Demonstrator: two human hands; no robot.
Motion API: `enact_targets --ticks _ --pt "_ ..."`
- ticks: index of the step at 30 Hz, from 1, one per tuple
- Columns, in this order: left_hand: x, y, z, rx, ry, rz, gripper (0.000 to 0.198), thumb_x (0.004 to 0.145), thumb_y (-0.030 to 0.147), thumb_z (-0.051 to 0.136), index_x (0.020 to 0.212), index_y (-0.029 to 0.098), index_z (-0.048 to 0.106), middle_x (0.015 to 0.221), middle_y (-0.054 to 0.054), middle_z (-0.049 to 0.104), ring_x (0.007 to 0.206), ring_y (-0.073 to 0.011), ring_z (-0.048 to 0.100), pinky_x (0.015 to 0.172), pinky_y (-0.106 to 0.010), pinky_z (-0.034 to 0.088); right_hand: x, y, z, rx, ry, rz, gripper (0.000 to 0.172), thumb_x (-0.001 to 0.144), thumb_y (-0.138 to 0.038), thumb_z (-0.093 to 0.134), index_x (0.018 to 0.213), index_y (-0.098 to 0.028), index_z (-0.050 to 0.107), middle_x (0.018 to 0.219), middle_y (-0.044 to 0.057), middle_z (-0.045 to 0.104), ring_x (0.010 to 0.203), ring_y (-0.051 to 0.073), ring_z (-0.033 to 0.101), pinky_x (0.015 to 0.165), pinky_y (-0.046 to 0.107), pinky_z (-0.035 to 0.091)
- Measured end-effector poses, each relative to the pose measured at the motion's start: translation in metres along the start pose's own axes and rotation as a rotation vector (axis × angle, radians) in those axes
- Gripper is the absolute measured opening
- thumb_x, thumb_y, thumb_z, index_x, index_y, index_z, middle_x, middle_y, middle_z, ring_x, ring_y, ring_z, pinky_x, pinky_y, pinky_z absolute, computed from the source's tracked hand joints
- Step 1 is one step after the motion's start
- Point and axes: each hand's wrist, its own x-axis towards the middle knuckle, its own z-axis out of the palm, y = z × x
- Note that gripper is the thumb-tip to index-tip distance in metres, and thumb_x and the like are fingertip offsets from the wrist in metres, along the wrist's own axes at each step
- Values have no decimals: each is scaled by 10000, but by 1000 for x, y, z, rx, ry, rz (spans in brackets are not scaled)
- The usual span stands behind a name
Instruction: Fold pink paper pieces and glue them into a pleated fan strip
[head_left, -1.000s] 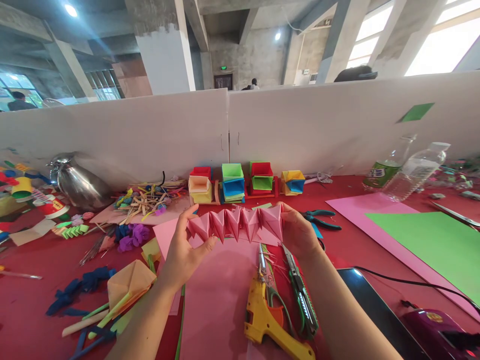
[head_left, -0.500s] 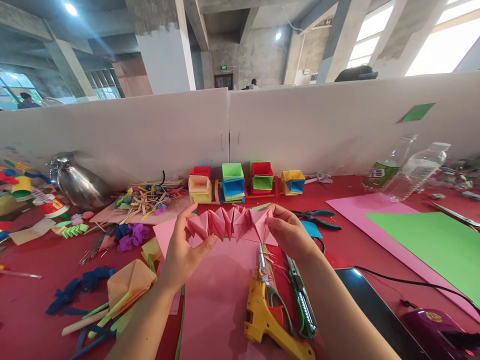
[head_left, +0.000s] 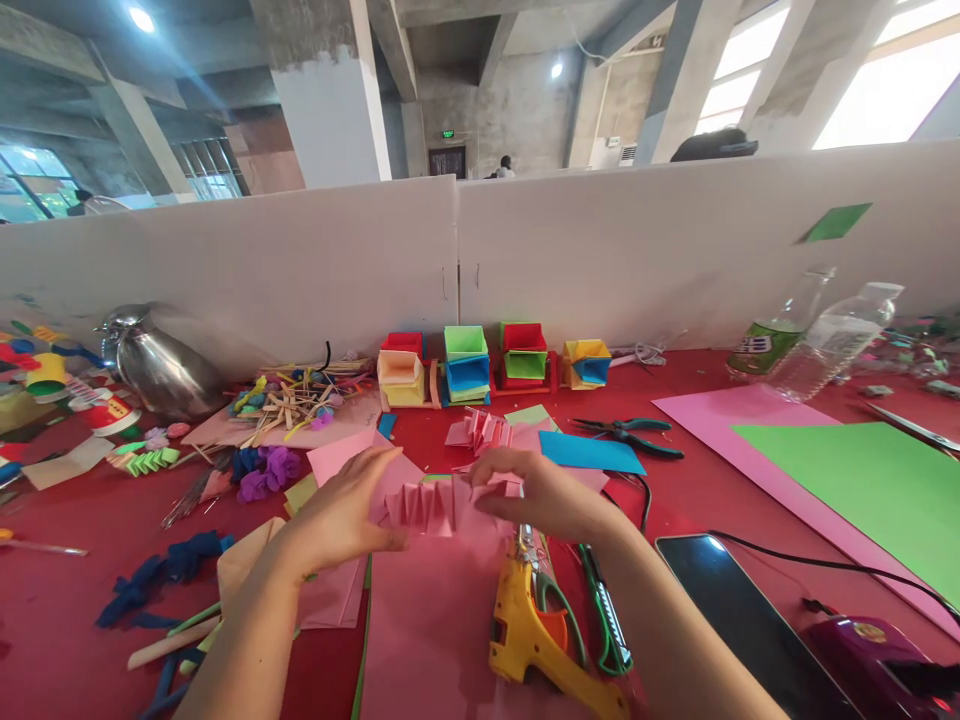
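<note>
A zigzag-folded strip of pink paper lies low over the pink sheet. At its left end my left hand is open, with the thumb spread away from the fingers. The curled fingers and thumb of my right hand pinch the strip's right end, partly hiding it. Another pleated pink paper piece rests on the table beyond my hands. Just below my right hand lies a yellow glue gun, its nozzle pointing away from me. A green utility knife is beside it.
Folded paper boxes line the white partition. To the right are pliers, a blue paper strip, a phone, a cable and plastic bottles. Left are a metal jug, wooden sticks and paper scraps.
Both hands have come down and nearer with the pleated pink strip. The left hand's fingers have opened off it. The other pleated piece and the blue strip behind are now uncovered.
</note>
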Motion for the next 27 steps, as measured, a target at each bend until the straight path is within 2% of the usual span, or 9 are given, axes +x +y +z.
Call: enact_targets --ticks 4,7,9,13,17,19,23,27 --pt "-7 33 1 -156 19 160 729 608 365 765 1267 294 461 1352 -86 456 1286 -304 366 1034 -436 327 2 -16 16 -337 -87 -174 117 752 -90 624 796 -195 654 833 30 647 811 172 580 732 309 461" --pt "-11 58 12 -193 5 168 701 607 325 775 1231 323 455 1245 -59 539 1164 -274 496 930 -371 431 1 -27 21 -471 -29 -229 86 783 -120 623 802 -196 659 882 41 648 852 184 567 747 318 455" --pt "-12 65 19 -174 50 143 655 646 278 748 1220 333 439 1192 -40 567 1099 -252 538 866 -346 456 0 -32 23 -522 22 -256 63 803 -149 612 793 -197 651 874 41 649 847 186 559 742 319 452" --pt "-8 62 26 -125 147 90 538 709 286 691 1178 290 427 1003 -17 610 935 -214 587 797 -335 451 1 -36 27 -552 77 -251 52 801 -164 622 847 -189 616 816 34 650 797 182 566 710 309 451" --pt "-1 55 23 -67 96 143 189 784 368 605 898 230 542 892 -23 596 857 -205 558 734 -322 440 2 -36 31 -569 97 -209 94 810 -145 597 897 -181 590 850 50 653 816 182 578 719 300 450" --pt "0 54 20 -52 61 180 155 800 366 587 834 216 569 873 -29 580 861 -202 537 742 -318 437 2 -37 32 -571 107 -206 96 812 -141 589 898 -184 589 850 50 650 821 180 577 714 292 450" --pt "1 53 15 -139 30 234 134 840 321 540 876 218 619 1014 -44 558 982 -189 511 833 -303 423 4 -44 27 -561 136 -206 177 793 -117 604 953 -190 588 880 41 647 850 176 572 710 279 451" --pt "2 46 11 -177 136 212 147 845 315 518 829 206 616 996 -36 579 1007 -189 515 891 -314 394 1 -65 5 -594 104 -161 293 782 -180 635 1063 -183 554 1056 57 635 1018 196 549 819 307 441"
